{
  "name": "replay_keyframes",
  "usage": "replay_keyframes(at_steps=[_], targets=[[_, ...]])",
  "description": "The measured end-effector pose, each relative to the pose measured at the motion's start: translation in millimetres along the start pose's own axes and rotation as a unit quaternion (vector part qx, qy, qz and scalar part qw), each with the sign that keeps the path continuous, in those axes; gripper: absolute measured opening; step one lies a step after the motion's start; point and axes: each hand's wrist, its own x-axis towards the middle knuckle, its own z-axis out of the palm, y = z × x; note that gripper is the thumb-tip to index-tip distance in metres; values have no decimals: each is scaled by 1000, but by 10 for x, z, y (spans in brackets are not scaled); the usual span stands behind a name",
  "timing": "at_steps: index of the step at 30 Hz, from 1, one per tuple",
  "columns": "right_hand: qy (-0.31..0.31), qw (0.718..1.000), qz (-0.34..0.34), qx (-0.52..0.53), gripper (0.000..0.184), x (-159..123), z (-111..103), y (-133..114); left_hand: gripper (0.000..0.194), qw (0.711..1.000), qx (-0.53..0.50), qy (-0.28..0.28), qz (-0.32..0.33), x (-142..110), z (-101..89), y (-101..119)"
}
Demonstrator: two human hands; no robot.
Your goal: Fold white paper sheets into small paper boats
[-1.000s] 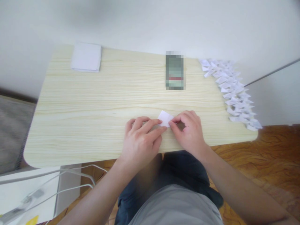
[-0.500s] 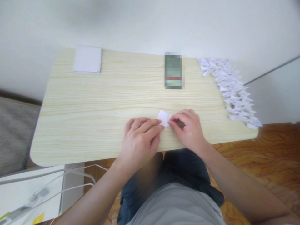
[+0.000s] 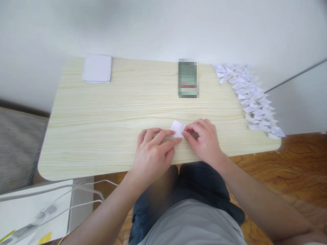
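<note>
At the near side of the tabletop (image 3: 102,136), pressing down a small white paper (image 3: 176,128) with fingertips of the spread left hand (image 3: 153,153); pinching its right side with the right hand (image 3: 205,139). Close together, with little change in hold or paper. Along the right edge, overlapping folded paper pieces (image 3: 255,105). Farther back, a pixelated dark rectangle (image 3: 187,78); at far left, a white paper stack (image 3: 97,68).

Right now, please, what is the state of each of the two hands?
Left hand: open, fingertips resting on the small white paper.
Right hand: closed, thumb and finger pinching the paper's right edge.
</note>
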Motion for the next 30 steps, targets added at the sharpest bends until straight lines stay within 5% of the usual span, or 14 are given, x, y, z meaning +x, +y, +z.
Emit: replay_keyframes(at_steps=[16,21,26,30], targets=[[32,998,0,46,15,-48,-41,74,33,1000,16,19,-13,-36,29,56],[72,997,16,-15,2,-130,-11,27,33,999,23,30,-31,-132,87,239],[60,998,-18,-26,7,-192,9,-30,35,997,17,45,-57,-297,182,488],[42,998,-51,-6,16,-234,-27,-6,36,997,-3,56,-53,-369,188,473]])
